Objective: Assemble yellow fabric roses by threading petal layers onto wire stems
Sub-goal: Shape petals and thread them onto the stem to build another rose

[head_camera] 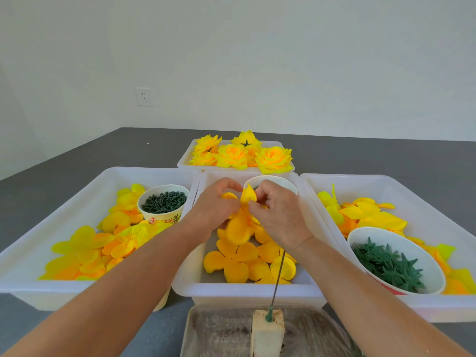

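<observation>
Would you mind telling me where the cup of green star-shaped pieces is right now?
In the head view, the cup of green star-shaped pieces sits in the right-hand tray, at its near end among yellow petals.

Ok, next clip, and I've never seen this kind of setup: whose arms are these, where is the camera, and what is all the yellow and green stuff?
There is no machine: the one camera sits on a person's head, looking down at their own bare hands. The left hand and right hand pinch yellow petal layers over a thin wire stem that stands in a pale block. Three white trays hold loose petals. One cup holds dark green pegs, and a bowl holds green star pieces. Finished roses lie in the far tray.
</observation>
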Tool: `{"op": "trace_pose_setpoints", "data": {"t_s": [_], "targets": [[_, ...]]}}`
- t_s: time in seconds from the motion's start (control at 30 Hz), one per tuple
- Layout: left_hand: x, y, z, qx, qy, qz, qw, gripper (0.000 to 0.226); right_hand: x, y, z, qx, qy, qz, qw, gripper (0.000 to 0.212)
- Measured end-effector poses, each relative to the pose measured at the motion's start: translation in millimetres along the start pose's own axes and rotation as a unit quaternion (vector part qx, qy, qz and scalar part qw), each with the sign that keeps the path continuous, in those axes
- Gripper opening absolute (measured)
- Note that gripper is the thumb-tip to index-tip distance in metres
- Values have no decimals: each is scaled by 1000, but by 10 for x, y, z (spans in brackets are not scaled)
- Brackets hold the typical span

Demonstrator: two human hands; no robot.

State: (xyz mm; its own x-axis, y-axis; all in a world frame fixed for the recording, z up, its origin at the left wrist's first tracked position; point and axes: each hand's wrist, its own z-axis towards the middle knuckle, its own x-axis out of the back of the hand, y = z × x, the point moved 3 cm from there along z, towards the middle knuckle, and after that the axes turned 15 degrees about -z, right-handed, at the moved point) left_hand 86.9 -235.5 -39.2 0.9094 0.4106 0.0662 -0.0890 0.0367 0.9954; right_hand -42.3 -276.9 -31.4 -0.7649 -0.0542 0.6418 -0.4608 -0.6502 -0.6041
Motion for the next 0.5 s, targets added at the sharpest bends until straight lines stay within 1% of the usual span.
{"op": "trace_pose_setpoints", "data": {"t_s": [0.03, 0.1, 0.17, 0.23, 0.33, 0.43, 0.5], "targets": [[-8, 11, -6, -12, -16, -6, 1000, 27, 21, 1, 2, -1, 12, 6, 1000, 20], [-3, 29, -3, -53, -19, 29, 998, 16, 53, 30, 18, -21, 41, -3, 999, 28], [-2, 30, -7, -69, -3, 57, 996, 19, 44, 44, 27, -46, 56, -27, 997, 27], [1, 16, -2, -54, 14, 22, 998, 23, 22, 38, 29, -56, 70, -29, 995, 20], [9, 26, -2, -30, 35, -54, 997, 24, 32, 33, 36, -75, 89, 3, 993, 18], [16, 33, -2, -7, 33, -100, 994, 16, 64, 49, 40, -86, 94, 6, 992, 25], [10, 37, -6, -9, 19, -90, 996, 11, 51, 61, 40, -91, 72, 16, 993, 20]]}}
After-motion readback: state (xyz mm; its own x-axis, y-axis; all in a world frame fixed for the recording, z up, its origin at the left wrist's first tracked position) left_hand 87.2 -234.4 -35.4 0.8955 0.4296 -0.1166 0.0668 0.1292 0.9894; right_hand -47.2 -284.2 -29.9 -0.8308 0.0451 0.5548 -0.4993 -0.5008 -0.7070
